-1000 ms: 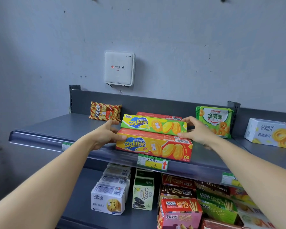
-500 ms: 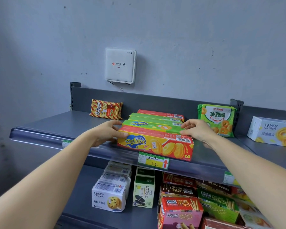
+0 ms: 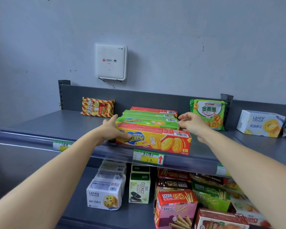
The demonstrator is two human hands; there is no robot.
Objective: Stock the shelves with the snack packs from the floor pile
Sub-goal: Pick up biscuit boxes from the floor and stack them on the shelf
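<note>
Stock on the shelf, head view. Row of Zecheese boxes lying flat on top shelf (image 3: 40, 126), one behind another: red front box (image 3: 155, 140) at the shelf lip, green box (image 3: 147, 122) just behind and touching it, further green boxes and a red back box (image 3: 153, 109) beyond. Grip: left hand (image 3: 111, 129) open, fingers straight against the left ends of the row, thumb laid across the red front face; right hand (image 3: 192, 124) likewise open, finger ends at the right end of the green box, enclosing nothing.

Judged as the squaring-up step: packs already on the shelf, pressed into line from both ends. Next move, by estimate: release, then a turn to the floor pile (out of frame) for more packs. Calls for a withdrawal gentle enough not to drag the front box over the lip.

Legible writing:
- "Zecheese" on the red and green boxes.
- Handwritten characters, a figure resembling 7.9 and a red upward arrow on price tag (image 3: 148, 157).
- "金麦圈" on green bag (image 3: 208, 113).
- "LANDY Castle" on white box (image 3: 261, 123) and on lower white box (image 3: 104, 194).
- "COOKICO" on tall box (image 3: 139, 187).
- "蛋卷" on pink box (image 3: 176, 207).
- "WiFi 7" and two small logos on wall unit (image 3: 110, 61).
- Print on striped orange bag (image 3: 97, 107) not read with confidence.
</note>
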